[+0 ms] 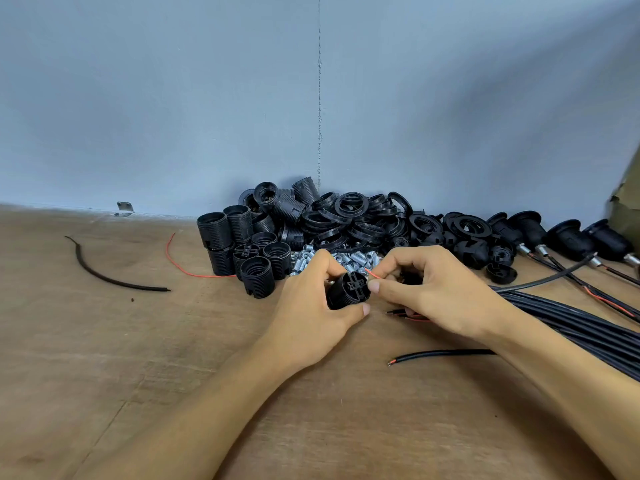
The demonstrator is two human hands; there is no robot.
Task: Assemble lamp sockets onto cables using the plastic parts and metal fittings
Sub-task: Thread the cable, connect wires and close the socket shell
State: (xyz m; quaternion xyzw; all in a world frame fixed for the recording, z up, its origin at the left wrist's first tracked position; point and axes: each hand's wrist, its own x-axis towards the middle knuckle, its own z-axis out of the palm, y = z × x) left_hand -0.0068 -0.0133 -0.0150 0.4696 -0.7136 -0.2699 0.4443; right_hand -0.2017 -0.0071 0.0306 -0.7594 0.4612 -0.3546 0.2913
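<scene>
- L hand (311, 306): forearm comes in from lower left, back of hand up. Fingers (362, 310) curled round a black socket body (348, 291), thumb on its near side, other fingers over the top.
- Socket body lies sideways over the tabletop (138, 358), centre of view, terminal end facing R. Can't tell if it touches the wood.
- R hand (433, 292): forearm in from lower right, wrist low, knuckles up. Thumb + index pinch a thin red wire (373, 273) right at the socket body's terminal end; remaining fingers curled in.
- Cable end (405, 314) w/ red + black leads pokes out under the R hand; can't tell if it's held.
- Just behind the hands: heap of metal fittings (349, 259).
- Behind that, along the wall (207, 98): threaded socket shells (242, 237) on the L, flat black rings (349, 216) in the middle, finished sockets on cables (568, 237) far R.
- Cable bundle (571, 320) runs off R under the R forearm; one loose cable (443, 353) lies nearer, stripped end pointing L.
- Far L on the tabletop: black wire scrap (104, 275) and red wire scrap (187, 268), well apart from the hands.
</scene>
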